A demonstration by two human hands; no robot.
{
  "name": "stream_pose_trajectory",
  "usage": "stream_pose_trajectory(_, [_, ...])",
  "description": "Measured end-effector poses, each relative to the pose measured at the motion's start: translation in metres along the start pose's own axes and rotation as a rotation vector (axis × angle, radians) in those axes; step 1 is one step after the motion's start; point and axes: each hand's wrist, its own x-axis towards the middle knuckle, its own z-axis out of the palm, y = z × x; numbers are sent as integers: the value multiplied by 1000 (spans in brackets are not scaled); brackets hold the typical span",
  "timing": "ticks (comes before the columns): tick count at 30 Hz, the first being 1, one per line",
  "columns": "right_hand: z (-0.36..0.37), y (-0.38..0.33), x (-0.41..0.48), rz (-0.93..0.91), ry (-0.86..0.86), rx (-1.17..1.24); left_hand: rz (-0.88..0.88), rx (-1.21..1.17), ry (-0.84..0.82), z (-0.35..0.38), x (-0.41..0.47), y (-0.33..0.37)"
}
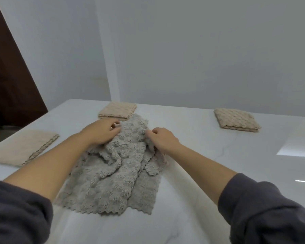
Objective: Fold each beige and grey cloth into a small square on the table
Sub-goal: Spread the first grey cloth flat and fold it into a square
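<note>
A crumpled grey cloth (113, 180) with a scalloped edge lies in the middle of the white table (209, 164). My left hand (102, 131) holds its far left part with curled fingers. On the right, my right hand (161, 140) pinches a raised fold of the same cloth. A beige cloth folded into a small square (117, 110) lies just beyond the grey one. Another folded beige square (237, 120) sits at the far right. A larger folded beige cloth (23, 149) lies at the left edge.
A pale wall rises right behind the table's far edge. A dark brown panel (9, 76) stands at the far left, with a dark round object (5, 128) below it beside the table. Bright window reflections (296, 147) show on the glossy top at the right.
</note>
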Motion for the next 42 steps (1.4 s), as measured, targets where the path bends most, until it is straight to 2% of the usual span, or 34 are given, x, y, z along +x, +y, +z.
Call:
stream_pose_trajectory(2, [-1,-2,2,1,-24,-30,27,23,-153,2,-1,8])
stream_pose_trajectory(7, [11,-6,-10,-39,-73,88,0,40,-233,7,-8,5])
stream_pose_trajectory(9, [19,-12,-16,-34,-99,131,-33,81,-139,3,-16,6])
stream_pose_trajectory(11, [20,-19,-20,-14,-78,160,-14,189,53,-7,-24,11])
stream_pose_trajectory(14, [4,-29,-29,-16,88,80,112,196,267,-30,-35,22])
stream_pose_trajectory(15, [-6,-32,-32,-74,133,23,164,121,275,-40,-40,29])
stream_pose_trajectory(17, [-30,-38,-42,-223,81,11,285,13,231,-58,-50,50])
stream_pose_trajectory(19, [-55,-45,-50,-319,-28,67,428,17,218,-72,-61,75])
stream_pose_trajectory(21, [-80,-49,-59,-380,-27,48,499,54,238,-82,-70,97])
stream_pose_trajectory(24, [-114,-44,-72,-395,87,-20,460,128,228,-98,-81,113])
stream_pose_trajectory(26, [-133,-38,-84,-404,145,18,422,79,185,-108,-88,116])
stream_pose_trajectory(30, [-169,-22,-102,-380,180,24,287,50,207,-118,-94,130])
stream_pose_trajectory(33, [-190,-7,-104,-356,208,-68,178,108,224,-123,-88,147])
stream_pose_trajectory(37, [-197,24,-90,-202,359,-270,113,238,121,-102,-64,168])
stream_pose_trajectory(39, [-209,28,-88,-177,520,-300,142,286,220,-97,-47,182])
stream_pose_trajectory(42, [-241,18,-94,-213,702,-162,214,194,477,-120,-28,209])
